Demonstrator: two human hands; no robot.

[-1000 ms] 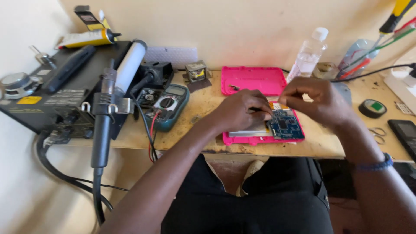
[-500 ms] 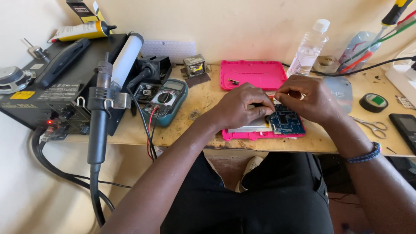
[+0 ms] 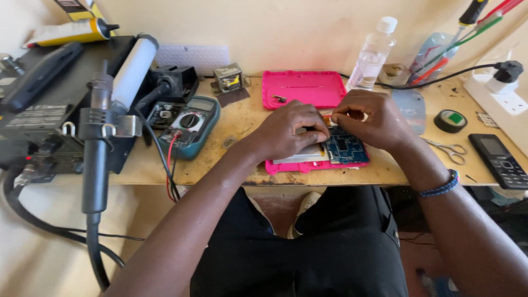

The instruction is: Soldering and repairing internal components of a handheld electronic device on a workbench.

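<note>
An opened pink device [image 3: 308,165] lies at the wooden table's front edge, its blue circuit board [image 3: 347,149] exposed. My left hand [image 3: 291,132] rests on top of the device, fingers curled over its upper part. My right hand [image 3: 369,118] is just right of it, thumb and fingers pinched on a small orange piece [image 3: 328,117] above the board. What the fingertips touch underneath is hidden. The device's pink back cover [image 3: 302,89] lies flat behind the hands.
A multimeter [image 3: 192,125] with red and black leads sits to the left, beside a hot-air rework station [image 3: 44,121] and its handle [image 3: 102,148]. A plastic bottle [image 3: 373,55], scissors [image 3: 448,148], tape roll [image 3: 450,120], phone [image 3: 500,160] and power strip [image 3: 503,93] lie right.
Both hands have stayed on the pink device, drawing slightly closer together over the board's top edge. The view has shifted, so the table sits lower and more centred.
</note>
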